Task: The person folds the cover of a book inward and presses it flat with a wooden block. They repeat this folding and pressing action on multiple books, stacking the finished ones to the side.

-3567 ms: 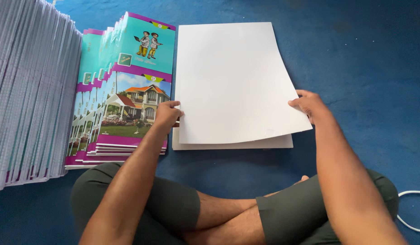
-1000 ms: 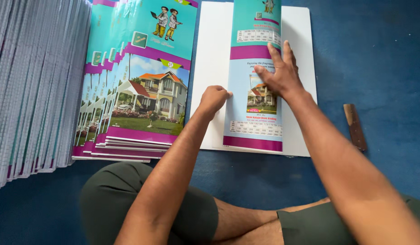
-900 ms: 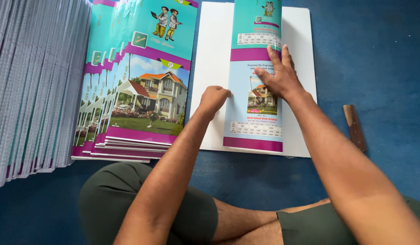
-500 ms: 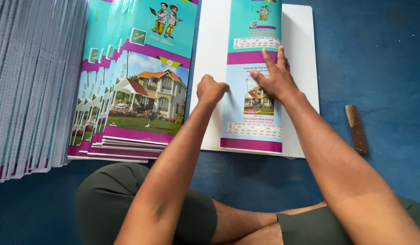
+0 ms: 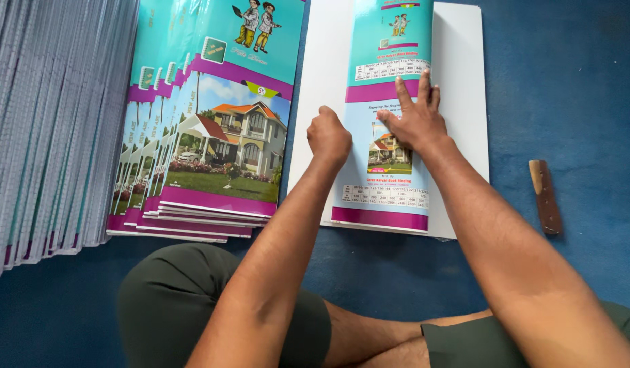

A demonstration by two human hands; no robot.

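Fingers (image 5: 414,92) of our right hand (image 5: 412,123) spread flat on the folded teal-and-purple printed cover (image 5: 386,116), long axis pointing away from us. Left hand (image 5: 328,136) fisted on its left fold edge, atop the white sheet stack (image 5: 465,88) on the blue floor (image 5: 574,82).

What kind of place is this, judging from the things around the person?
Probably a small notebook-binding workshop: work is done seated on a blue floor mat, with a fanned stack of printed teal-and-purple covers and a long row of grey-edged bound page blocks.
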